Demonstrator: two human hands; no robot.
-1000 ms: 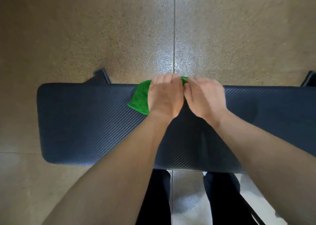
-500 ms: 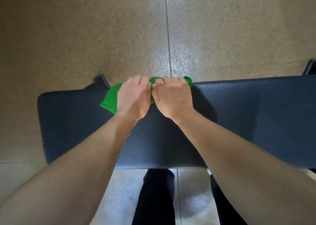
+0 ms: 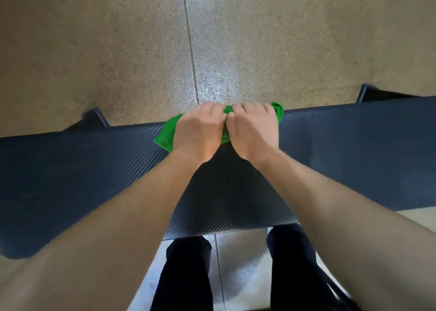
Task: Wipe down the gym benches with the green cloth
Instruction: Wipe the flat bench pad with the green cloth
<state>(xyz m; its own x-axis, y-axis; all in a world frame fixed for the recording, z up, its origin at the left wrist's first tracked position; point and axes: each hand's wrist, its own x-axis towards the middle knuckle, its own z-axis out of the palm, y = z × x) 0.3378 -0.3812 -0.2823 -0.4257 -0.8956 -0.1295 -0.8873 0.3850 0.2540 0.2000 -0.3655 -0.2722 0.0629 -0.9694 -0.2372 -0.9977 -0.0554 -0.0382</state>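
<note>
Where the green cloth (image 3: 165, 137) is lying: it is draping over the far edge of the bench (image 3: 94, 180), bunched under both hands. One corner is sticking out to the left of the left hand, and a small fold is showing past the right hand.
Left hand (image 3: 198, 132): it is pressing palm-down on the cloth. The fingers are bending over the far edge of the bench and gripping the cloth there, so the fingertips are hiding behind the edge.
Right hand (image 3: 253, 131): it is sitting just beside the left hand, almost touching it. It is holding the cloth the same way, palm down, with the fingers curling over the far edge.
Bench: its dark padded top, marked with fine slanting ribs, is running across the whole view from left to right. Its rounded left end is showing at the lower left.
Forearms (image 3: 146, 211): both are bare and are reaching forward across the bench top from the near side.
Feet (image 3: 94, 119): two dark bench feet are poking out beyond the far edge, one at the left and one at the far right.
Floor (image 3: 106, 50): speckled tan tiles are shining under a light, and a seam is running away from the hands.
Legs (image 3: 186, 275): the person, wearing black trousers, is standing just on the near side of the bench.
</note>
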